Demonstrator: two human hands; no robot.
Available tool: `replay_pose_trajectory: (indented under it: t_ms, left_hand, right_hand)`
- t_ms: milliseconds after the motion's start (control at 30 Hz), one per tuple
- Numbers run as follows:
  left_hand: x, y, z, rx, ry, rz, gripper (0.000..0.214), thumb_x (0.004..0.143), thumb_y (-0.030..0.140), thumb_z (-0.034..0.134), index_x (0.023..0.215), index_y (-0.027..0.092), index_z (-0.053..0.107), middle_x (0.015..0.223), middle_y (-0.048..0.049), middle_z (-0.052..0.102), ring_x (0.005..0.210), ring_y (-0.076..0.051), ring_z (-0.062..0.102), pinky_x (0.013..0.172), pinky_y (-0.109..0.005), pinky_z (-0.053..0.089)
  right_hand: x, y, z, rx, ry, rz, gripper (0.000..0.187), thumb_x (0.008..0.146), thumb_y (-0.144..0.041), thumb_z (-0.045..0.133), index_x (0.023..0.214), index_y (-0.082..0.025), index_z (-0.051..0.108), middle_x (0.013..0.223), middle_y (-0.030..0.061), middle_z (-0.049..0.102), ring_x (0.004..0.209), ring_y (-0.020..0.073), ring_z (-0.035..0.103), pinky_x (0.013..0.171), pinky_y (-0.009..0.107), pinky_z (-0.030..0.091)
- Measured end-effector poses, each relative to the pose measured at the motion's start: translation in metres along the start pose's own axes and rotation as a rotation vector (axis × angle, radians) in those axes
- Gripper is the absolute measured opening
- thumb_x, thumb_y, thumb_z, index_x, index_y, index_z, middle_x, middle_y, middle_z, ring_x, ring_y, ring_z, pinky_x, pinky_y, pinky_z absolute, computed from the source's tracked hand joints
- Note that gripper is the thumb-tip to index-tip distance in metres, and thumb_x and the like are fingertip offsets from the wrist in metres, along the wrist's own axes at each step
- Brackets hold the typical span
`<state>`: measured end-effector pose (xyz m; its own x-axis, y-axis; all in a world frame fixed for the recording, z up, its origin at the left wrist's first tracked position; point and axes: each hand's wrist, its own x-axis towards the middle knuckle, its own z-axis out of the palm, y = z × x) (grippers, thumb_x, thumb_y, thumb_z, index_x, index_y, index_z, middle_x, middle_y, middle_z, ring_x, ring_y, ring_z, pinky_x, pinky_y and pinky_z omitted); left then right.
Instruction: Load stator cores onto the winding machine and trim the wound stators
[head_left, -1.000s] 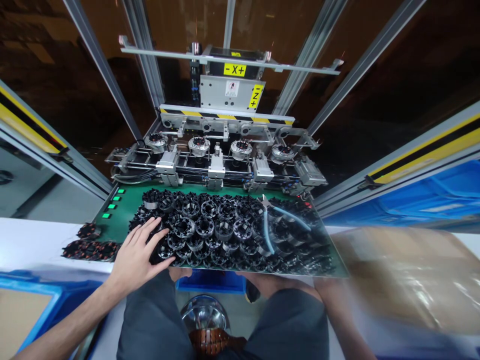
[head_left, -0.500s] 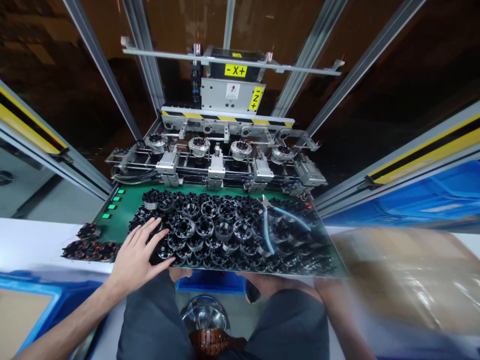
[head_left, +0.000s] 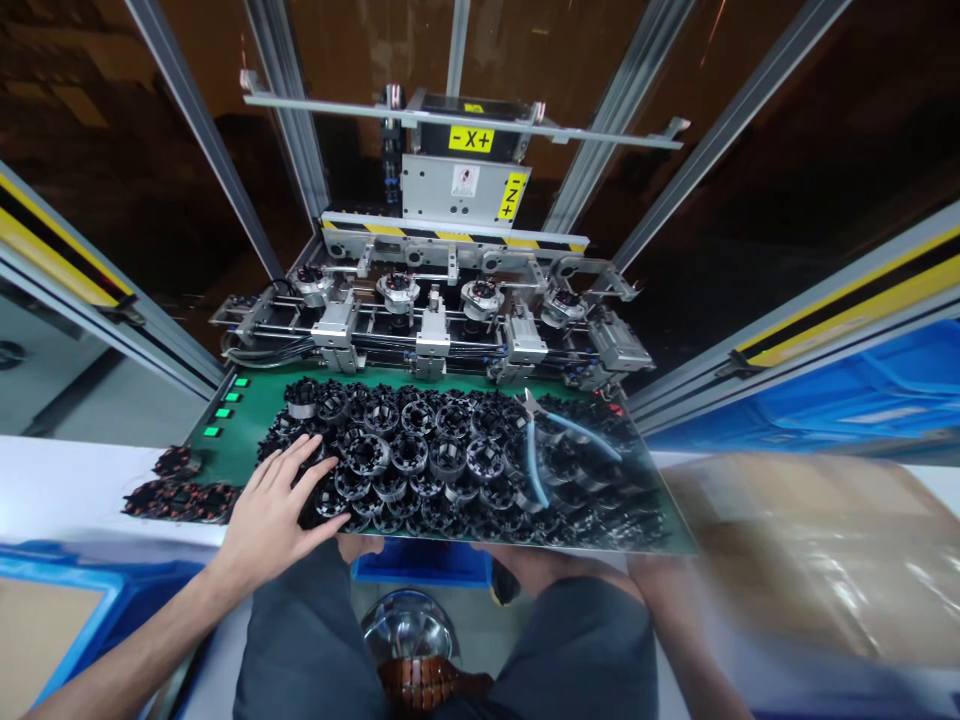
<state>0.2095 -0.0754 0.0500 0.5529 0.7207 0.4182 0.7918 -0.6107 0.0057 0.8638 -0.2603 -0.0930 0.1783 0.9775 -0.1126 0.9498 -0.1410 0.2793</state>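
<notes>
The head-worn camera looks forward and steeply down from above the person's lap (head_left: pixel 315 640), close over a green panel (head_left: pixel 225 425), facing the gantry machine (head_left: pixel 465 185) beyond it.

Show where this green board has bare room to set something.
Bare green board shows between the lit green indicators and the black ring parts. The rest is crowded: rings packed up to the left hand and blue-handled cutters.

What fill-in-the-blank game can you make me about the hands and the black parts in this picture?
1. The left hand rests on round black parts lying on a board coloured ____.
2. The pliers on the pile have handles coloured ____.
3. The yellow label on the machine reads minus, ____, plus.
4. The right hand is ____ the board's front edge.

Answers: green; blue; X; below.
</notes>
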Motion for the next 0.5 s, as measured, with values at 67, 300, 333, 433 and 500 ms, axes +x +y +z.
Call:
replay_pose_trajectory:
  t_ms: [67, 300, 333, 433, 500]
  left_hand:
    - [-0.0001, 0.0001, 0.0001, -0.002, 0.000, 0.000, 0.061, 0.101, 0.061, 0.071, 0.147, 0.022, 0.063, 0.170, -0.0206, 0.055, 0.161, -0.042, 0.050, 0.128, -0.060, 0.044]
    - [0.0003, 0.0004, -0.0002, -0.001, -0.002, -0.003, 0.061, 0.101, 0.059, 0.071, 0.149, 0.022, 0.061, 0.170, -0.0207, 0.056, 0.161, -0.042, 0.050, 0.129, -0.061, 0.044]
    - [0.0005, 0.0004, -0.0003, -0.001, -0.003, -0.004, 0.061, 0.101, 0.059, 0.071, 0.149, 0.022, 0.061, 0.170, -0.0206, 0.056, 0.161, -0.042, 0.050, 0.129, -0.061, 0.044]
    - [0.0010, 0.0004, -0.0007, 0.009, -0.006, -0.001, 0.062, 0.102, 0.060, 0.071, 0.150, 0.022, 0.061, 0.170, -0.0211, 0.055, 0.162, -0.042, 0.049, 0.129, -0.062, 0.043]
    - [0.0010, 0.0002, -0.0008, 0.014, -0.006, 0.006, 0.063, 0.102, 0.061, 0.070, 0.150, 0.022, 0.060, 0.171, -0.0215, 0.055, 0.161, -0.043, 0.049, 0.128, -0.062, 0.044]
  right_hand:
    - [-0.0006, 0.0011, -0.0020, 0.001, -0.009, 0.001, 0.018, 0.093, -0.016, 0.065, 0.092, -0.021, 0.082, 0.082, 0.0116, 0.076, 0.080, 0.0251, 0.063, 0.085, 0.039, 0.040]
    - [0.0008, 0.0012, -0.0001, -0.085, -0.049, -0.069, 0.013, 0.090, -0.012, 0.071, 0.094, -0.020, 0.081, 0.077, 0.0112, 0.072, 0.075, 0.0243, 0.061, 0.087, 0.042, 0.038]
    - [0.0015, 0.0004, 0.0005, -0.087, -0.045, -0.065, 0.013, 0.090, -0.012, 0.071, 0.093, -0.020, 0.081, 0.077, 0.0110, 0.073, 0.075, 0.0240, 0.061, 0.087, 0.041, 0.038]
    - [0.0042, -0.0022, 0.0019, -0.087, -0.029, -0.034, 0.015, 0.093, -0.011, 0.068, 0.090, -0.019, 0.080, 0.079, 0.0106, 0.073, 0.075, 0.0226, 0.060, 0.084, 0.038, 0.037]
    - [0.0049, -0.0025, 0.0028, -0.089, -0.040, -0.031, 0.019, 0.094, -0.010, 0.066, 0.085, -0.019, 0.079, 0.076, 0.0103, 0.073, 0.072, 0.0216, 0.059, 0.082, 0.038, 0.037]
